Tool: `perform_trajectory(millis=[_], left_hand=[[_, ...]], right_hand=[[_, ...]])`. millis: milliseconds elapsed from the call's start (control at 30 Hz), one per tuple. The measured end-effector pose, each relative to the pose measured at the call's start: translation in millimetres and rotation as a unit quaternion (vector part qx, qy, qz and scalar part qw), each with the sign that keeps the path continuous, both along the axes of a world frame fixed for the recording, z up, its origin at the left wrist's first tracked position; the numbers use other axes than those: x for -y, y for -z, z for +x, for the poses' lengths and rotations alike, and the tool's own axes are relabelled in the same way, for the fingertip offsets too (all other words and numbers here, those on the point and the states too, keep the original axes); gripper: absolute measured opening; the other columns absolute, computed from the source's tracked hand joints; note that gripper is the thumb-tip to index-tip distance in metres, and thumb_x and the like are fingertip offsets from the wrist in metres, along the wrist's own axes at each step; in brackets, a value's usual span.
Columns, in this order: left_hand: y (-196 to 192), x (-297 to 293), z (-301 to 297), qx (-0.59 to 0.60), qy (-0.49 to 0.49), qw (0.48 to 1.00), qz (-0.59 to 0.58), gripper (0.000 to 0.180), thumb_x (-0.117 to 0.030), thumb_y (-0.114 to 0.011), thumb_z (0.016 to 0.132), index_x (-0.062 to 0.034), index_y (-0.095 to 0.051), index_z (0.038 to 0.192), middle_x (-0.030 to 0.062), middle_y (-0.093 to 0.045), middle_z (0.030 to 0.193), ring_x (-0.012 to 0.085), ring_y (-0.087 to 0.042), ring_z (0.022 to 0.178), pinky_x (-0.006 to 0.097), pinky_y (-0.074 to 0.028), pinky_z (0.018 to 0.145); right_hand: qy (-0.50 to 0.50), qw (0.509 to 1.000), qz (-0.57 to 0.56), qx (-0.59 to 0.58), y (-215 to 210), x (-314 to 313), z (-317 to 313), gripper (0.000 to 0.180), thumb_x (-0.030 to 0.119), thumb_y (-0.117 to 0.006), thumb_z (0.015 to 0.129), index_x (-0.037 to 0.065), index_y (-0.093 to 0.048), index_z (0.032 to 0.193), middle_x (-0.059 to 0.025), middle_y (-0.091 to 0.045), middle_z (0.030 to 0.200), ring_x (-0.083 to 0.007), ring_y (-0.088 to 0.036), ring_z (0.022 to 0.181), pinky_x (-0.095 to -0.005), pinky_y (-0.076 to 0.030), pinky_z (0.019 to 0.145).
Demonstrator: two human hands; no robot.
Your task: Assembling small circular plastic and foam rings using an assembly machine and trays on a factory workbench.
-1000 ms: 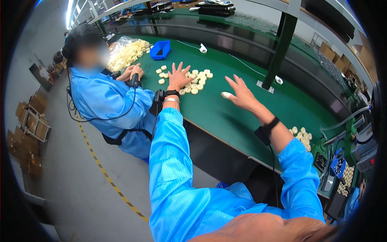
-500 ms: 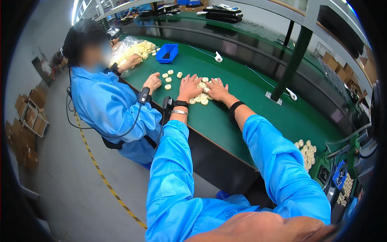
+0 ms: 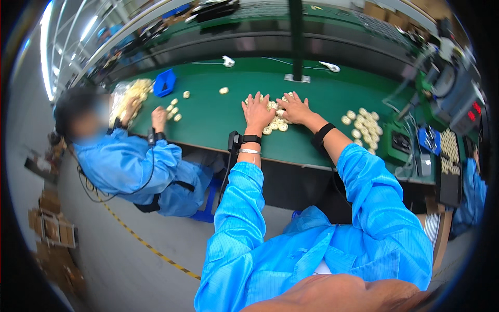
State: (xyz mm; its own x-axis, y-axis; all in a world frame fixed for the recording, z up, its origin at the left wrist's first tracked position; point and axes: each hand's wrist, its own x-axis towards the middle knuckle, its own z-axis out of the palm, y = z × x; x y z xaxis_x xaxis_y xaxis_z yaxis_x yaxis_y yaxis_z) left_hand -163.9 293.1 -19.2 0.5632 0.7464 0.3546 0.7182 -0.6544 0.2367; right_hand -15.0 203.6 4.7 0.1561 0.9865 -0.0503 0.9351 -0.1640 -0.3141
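Observation:
A cluster of cream, round plastic pieces (image 3: 274,124) lies on the green tabletop, gathered between my two hands. My left hand (image 3: 257,113) rests on the cluster's left side, palm down with fingers stretched out and apart. From the other side my right hand (image 3: 296,110) lies against the pieces, its fingers spread too. Some pieces are partly hidden under both hands. One loose cream piece (image 3: 224,90) sits apart on the table, left of my left hand. Farther right is a second group of similar pieces (image 3: 368,127).
At the left a co-worker in a blue smock (image 3: 130,171) handles cream pieces beside a plastic bag and a blue bin (image 3: 165,82). A green post (image 3: 296,41) rises behind my hands. Toward the right stand a green machine (image 3: 397,143) and a blue tray (image 3: 430,139) of small parts.
My view has turned to the right. Both my hands have slid along the table with the cluster, away from the co-worker and toward the right-hand group. One piece now lies behind on the left.

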Motion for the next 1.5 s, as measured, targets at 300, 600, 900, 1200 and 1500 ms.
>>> perform_trajectory(millis=[300,600,900,1200,1500], left_hand=[[6,105,121,0.023,0.06,0.998,0.018,0.049,-0.035,-0.058,0.086,-0.0186,-0.059,0.132,0.0121,-0.046,0.145,0.0385,-0.035,0.137,0.065,-0.022,0.11],[12,171,184,0.033,0.055,0.998,0.007,0.045,-0.032,-0.056,0.089,-0.0177,-0.057,0.132,0.0159,-0.044,0.145,0.0408,-0.034,0.137,0.068,-0.02,0.108],[-31,61,106,-0.011,-0.079,0.997,-0.003,0.065,-0.045,-0.066,0.08,-0.0219,-0.049,0.139,0.0105,-0.037,0.149,0.0389,-0.027,0.139,0.077,-0.024,0.1],[0,-102,-13,-0.052,-0.26,0.962,-0.057,0.063,-0.056,-0.05,0.09,-0.0202,-0.048,0.141,0.0164,-0.025,0.156,0.044,-0.02,0.142,0.065,-0.022,0.109],[32,-68,22,-0.041,-0.032,0.993,0.104,0.044,-0.038,-0.054,0.093,-0.0056,-0.059,0.122,0.0237,-0.048,0.137,0.0412,-0.044,0.126,0.052,-0.041,0.099]], right_hand=[[0.105,0.991,-0.061,0.051,-19,112,93,0.06,0.031,-0.06,0.088,0.025,-0.042,0.146,-0.0137,-0.028,0.156,-0.0373,-0.018,0.146,-0.071,-0.015,0.11],[0.138,0.989,-0.028,0.047,-44,182,112,0.048,0.018,-0.056,0.09,0.017,-0.05,0.138,-0.0133,-0.032,0.154,-0.0371,-0.025,0.144,-0.0681,-0.019,0.111],[0.099,0.97,0.166,0.148,-43,241,51,0.064,0.03,-0.071,0.081,0.022,-0.048,0.14,-0.0142,-0.039,0.149,-0.0364,-0.031,0.14,-0.07,-0.025,0.106],[0.028,0.977,0.155,0.146,13,214,41,0.049,0.033,-0.065,0.085,0.021,-0.057,0.132,-0.0123,-0.043,0.145,-0.0354,-0.033,0.139,-0.0716,-0.02,0.106],[0.089,0.975,0.153,0.137,-6,256,65,0.057,0.014,-0.069,0.08,0.016,-0.053,0.134,-0.0141,-0.039,0.148,-0.0366,-0.032,0.139,-0.0673,-0.023,0.108]])
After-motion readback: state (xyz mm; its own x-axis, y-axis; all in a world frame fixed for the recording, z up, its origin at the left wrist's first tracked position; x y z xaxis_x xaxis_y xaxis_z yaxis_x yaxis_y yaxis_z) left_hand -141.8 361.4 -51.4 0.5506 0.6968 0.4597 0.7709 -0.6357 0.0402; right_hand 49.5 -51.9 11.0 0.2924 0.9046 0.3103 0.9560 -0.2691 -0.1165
